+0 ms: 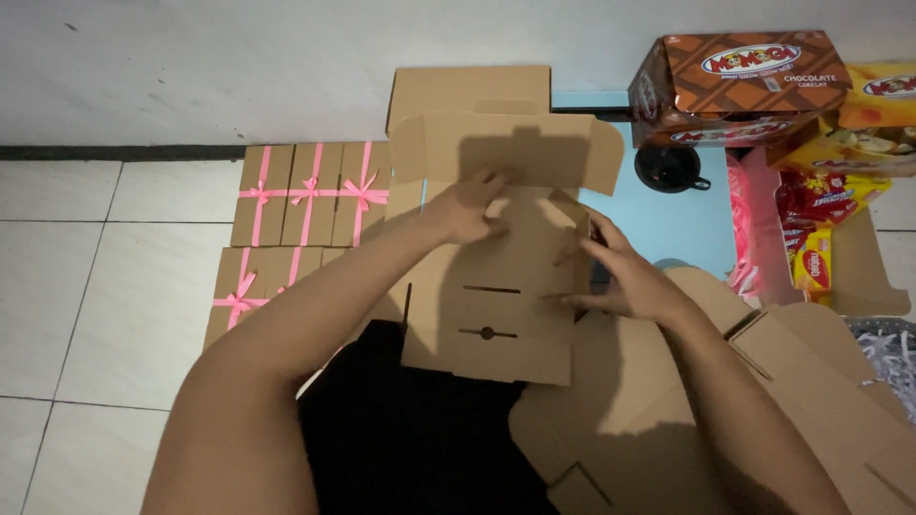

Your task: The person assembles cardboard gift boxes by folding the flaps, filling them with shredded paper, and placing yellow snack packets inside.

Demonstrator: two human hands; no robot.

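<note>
Single head-worn view, looking steeply down and forward, close over the lap (arms entering from 6 o'clock). White tiled floor [114,286] at 9 o'clock, pale wall [239,67] along 12 o'clock, printed brown snack carton [739,86] at 2 o'clock.

Two hands [472,210] [625,281] work one flat cardboard box blank [496,286], beside two rows of closed boxes tied with pink ribbon [310,191] [253,291], one black cup [668,167] and one brown snack carton [739,81].

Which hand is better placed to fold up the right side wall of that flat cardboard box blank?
Probably the right. The right hand already lies along the right edge of the box blank, fingers at that side's fold. The left hand rests flat near the blank's upper middle, seemingly pressing the panel down.
</note>
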